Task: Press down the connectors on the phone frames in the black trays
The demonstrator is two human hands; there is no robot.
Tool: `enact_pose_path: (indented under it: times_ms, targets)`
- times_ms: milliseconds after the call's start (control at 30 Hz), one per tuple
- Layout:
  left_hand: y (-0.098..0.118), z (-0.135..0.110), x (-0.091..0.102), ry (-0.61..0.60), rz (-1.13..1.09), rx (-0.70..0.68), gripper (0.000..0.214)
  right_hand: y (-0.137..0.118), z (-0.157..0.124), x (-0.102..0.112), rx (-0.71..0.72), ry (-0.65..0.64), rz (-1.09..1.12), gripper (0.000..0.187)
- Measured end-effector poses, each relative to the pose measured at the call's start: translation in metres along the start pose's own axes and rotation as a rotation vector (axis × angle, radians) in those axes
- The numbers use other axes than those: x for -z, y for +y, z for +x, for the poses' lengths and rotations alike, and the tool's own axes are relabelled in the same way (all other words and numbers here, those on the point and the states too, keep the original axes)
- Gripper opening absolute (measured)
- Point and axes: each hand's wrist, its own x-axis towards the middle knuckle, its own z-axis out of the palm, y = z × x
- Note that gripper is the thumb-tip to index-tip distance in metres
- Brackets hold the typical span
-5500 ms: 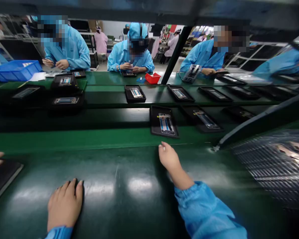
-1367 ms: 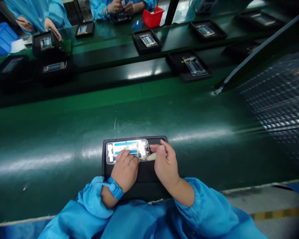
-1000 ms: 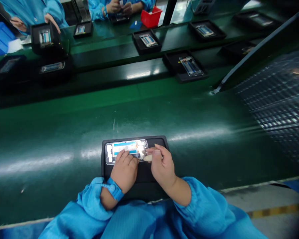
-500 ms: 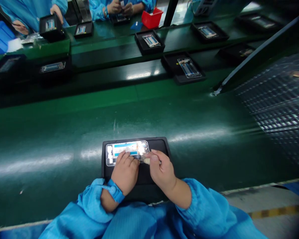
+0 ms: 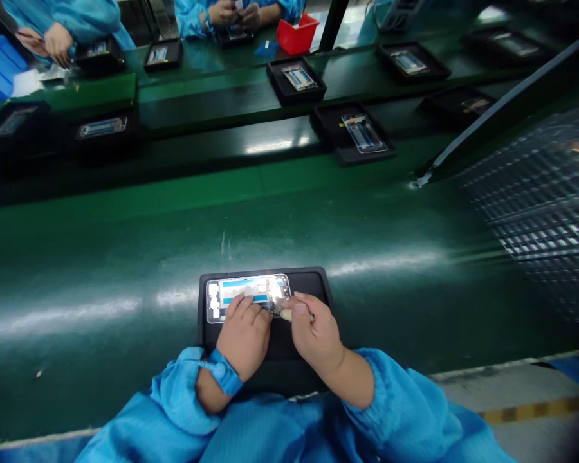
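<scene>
- Your left hand point(image 5: 244, 334) lies flat with the fingers together, tips pressing on the open phone point(image 5: 241, 292). It isn't gripping anything.
- The phone sits in a black tray point(image 5: 318, 283) right under both sets of fingertips, close to your edge of the green belt point(image 5: 125, 257).
- Your right hand point(image 5: 318, 331) is pinched shut on a pale piece point(image 5: 285, 314), with its tip at the phone's end nearest that hand. It's too small to tell what it is.
- The phone's insides are bare, so I'd guess a slipped pinch could skid that tip across them.
- The tray looks loose on a shiny belt. A sideways shove from the right hand could slide it out from under your left.
- Your left fingers cover a good chunk of the phone, so smudging or leaning too hard looks possible.
- The wrist strap point(image 5: 224, 374) and bunched sleeves crowd the tray's near edge, just behind your hands.
- Nothing sits between your hands and the phone. Past your fingertips there's bare belt, then another tray point(image 5: 340, 151) well beyond the right hand.
- A red bin point(image 5: 296, 33) and a co-worker's hands point(image 5: 236, 9) are far across.
- A metal grid point(image 5: 535, 212) lies well off to the right of your right hand.
</scene>
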Motion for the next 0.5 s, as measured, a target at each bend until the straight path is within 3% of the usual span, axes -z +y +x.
enact_pose_path:
  times_ms: [267, 500]
  targets:
    - [0.0, 0.0, 0.002, -0.014, -0.009, -0.003, 0.019, -0.011, 0.012, -0.001, 0.114, -0.16, -0.14, 0.022]
    - [-0.003, 0.0, -0.001, 0.008, 0.002, -0.017, 0.02, -0.012, 0.012, -0.013, 0.294, -0.083, -0.271, 0.026]
